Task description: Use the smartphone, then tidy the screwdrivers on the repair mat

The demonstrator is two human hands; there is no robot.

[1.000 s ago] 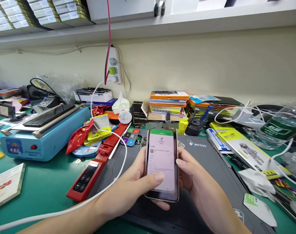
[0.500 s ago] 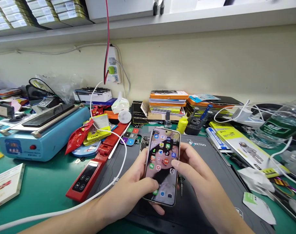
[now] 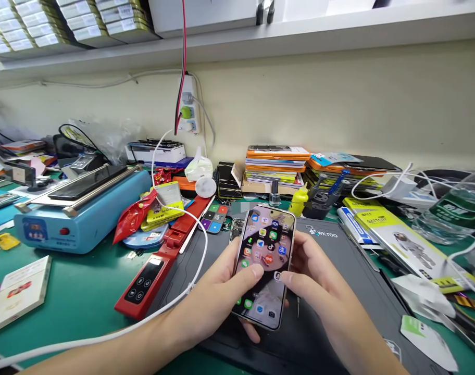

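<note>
A smartphone [image 3: 265, 260] with a lit screen full of app icons is held upright and tilted over the dark grey mat [image 3: 331, 271]. My left hand [image 3: 225, 286] grips its left side, fingers behind it and the thumb over the middle of the screen. On the right side, my right hand [image 3: 319, 276] holds the edge, its thumb by an icon at the right of the screen. Behind the phone, partly hidden, lies an opened phone [image 3: 236, 228] with its inner parts showing. A thin screwdriver tip shows beneath my right hand.
Left of the mat are a red tool [image 3: 144, 286], a white cable [image 3: 198, 271] and a blue machine [image 3: 85, 213]. Behind stand stacked boxes [image 3: 276, 166], a yellow bottle [image 3: 299, 200] and a tool holder [image 3: 323, 200]. Battery packs [image 3: 409, 239] and a water bottle [image 3: 452, 208] lie right.
My left thumb has moved up from the lower screen to its middle. My right thumb is slightly lower on the screen. The whole view has shifted, with the scene further right.
</note>
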